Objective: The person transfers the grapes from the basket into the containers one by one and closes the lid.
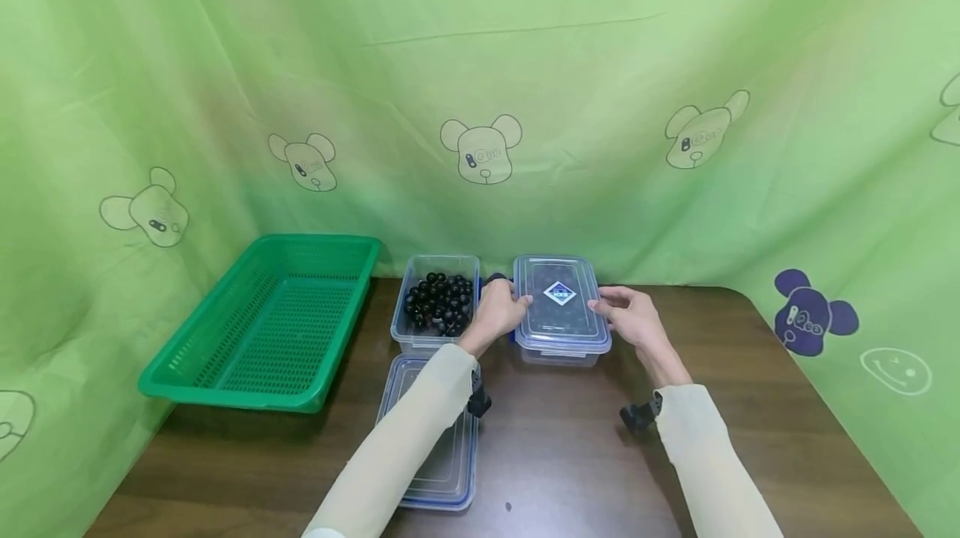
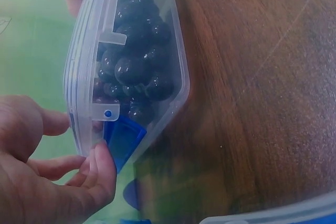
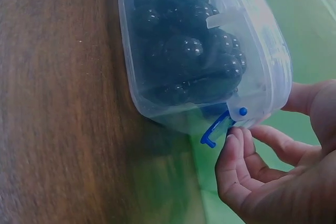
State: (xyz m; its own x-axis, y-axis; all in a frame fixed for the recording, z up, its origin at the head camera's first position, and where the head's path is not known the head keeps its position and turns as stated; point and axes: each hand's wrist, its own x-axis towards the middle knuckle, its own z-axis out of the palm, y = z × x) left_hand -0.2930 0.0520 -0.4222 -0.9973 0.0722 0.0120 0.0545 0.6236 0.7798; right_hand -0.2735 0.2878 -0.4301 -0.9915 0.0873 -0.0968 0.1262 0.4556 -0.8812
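A clear plastic food box (image 1: 551, 323) with a lid and dark round grape-like fruit inside stands before both hands. My left hand (image 1: 495, 313) grips its left side, thumb at the lid's edge. In the left wrist view, those fingertips touch a hanging blue latch (image 2: 125, 139). On the opposite side my right hand (image 1: 636, 320) holds the box, thumb at the lid rim. In the right wrist view, curled fingers meet another blue latch (image 3: 214, 129), which hangs unfastened.
Left of the lidded box, an open clear box (image 1: 420, 344) holds similar dark fruit. A loose lid (image 1: 442, 480) lies in front of it, partly under the left forearm. A green plastic basket (image 1: 318, 388) stands at the left on the wooden table (image 1: 555, 471). A green curtain (image 1: 570, 213) hangs behind.
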